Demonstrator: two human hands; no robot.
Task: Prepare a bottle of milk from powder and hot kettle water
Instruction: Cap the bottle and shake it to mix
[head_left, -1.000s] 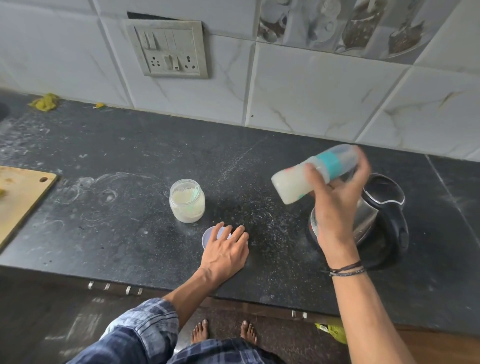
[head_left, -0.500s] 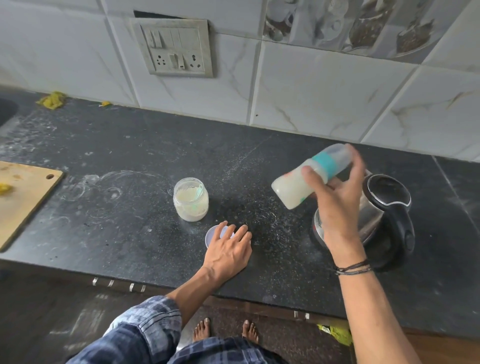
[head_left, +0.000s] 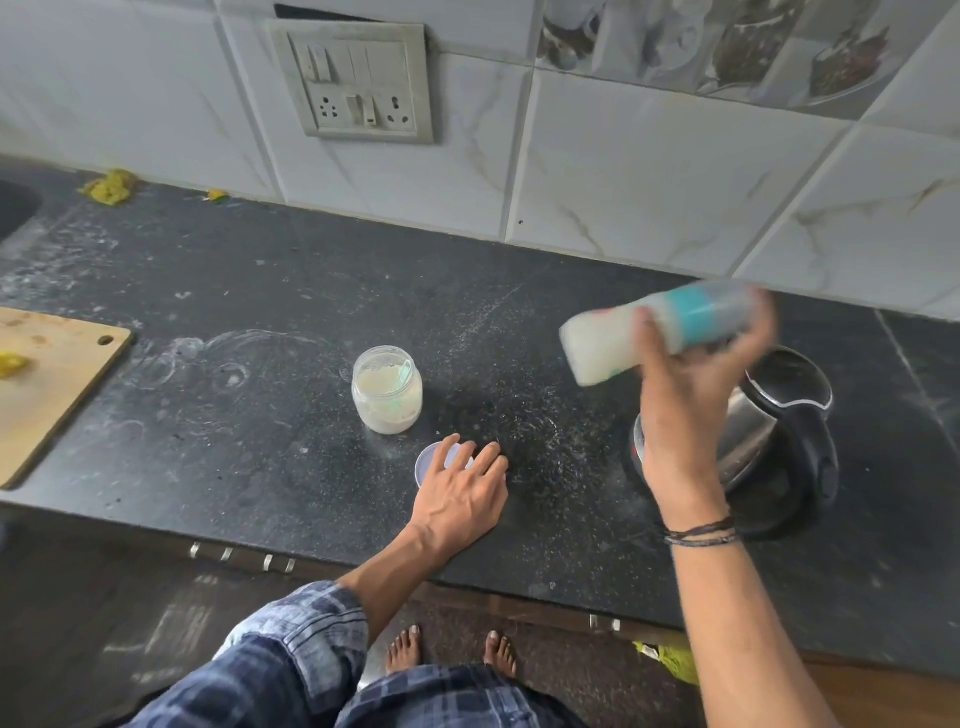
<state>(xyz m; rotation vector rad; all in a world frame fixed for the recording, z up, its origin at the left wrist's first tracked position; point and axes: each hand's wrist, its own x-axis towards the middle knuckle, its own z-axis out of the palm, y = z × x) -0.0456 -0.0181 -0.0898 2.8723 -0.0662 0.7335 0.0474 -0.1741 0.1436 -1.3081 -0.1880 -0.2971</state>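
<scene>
1. Bottle (head_left: 602, 353), milky, is held above the counter (head_left: 260, 415) before the kettle (head_left: 779, 415). It is tipped nearer level than a second ago and blurred, so mixing by shaking is probably underway.
2. Right hand (head_left: 685, 415) is curled round its teal-banded neck; the base projects leftward.
3. Left hand (head_left: 457, 493) is spread flat on the jar lid (head_left: 428, 462).

my left sleeve (head_left: 291, 644) is blue plaid, rolled above the forearm; dark thread bands (head_left: 701, 532) circle my right wrist; my feet (head_left: 452, 649) are bare.
</scene>
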